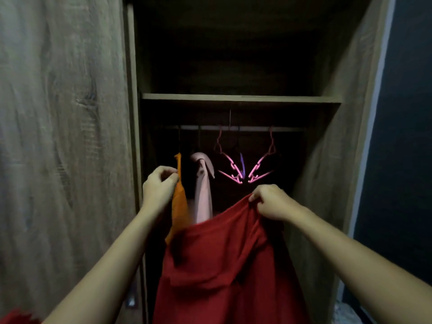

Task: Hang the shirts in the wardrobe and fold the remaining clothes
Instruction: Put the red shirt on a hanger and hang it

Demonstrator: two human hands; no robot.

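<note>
A red shirt (224, 260) hangs in front of me in the open wardrobe, bunched at its top. My right hand (272, 202) pinches its upper edge. My left hand (159, 187) grips the orange shirt (179, 202) that hangs on the rail (252, 128) at the left. A pale pink shirt (203, 197) hangs right beside the orange one. Two empty pink hangers (243, 169) dangle from the rail to the right of it, with a purple piece between them.
The wardrobe's wooden door (63, 148) stands at my left and its side wall (327, 160) at my right. A shelf (240, 98) runs above the rail. A dark wall (404, 136) lies beyond. Red fabric (16, 318) shows at the bottom left corner.
</note>
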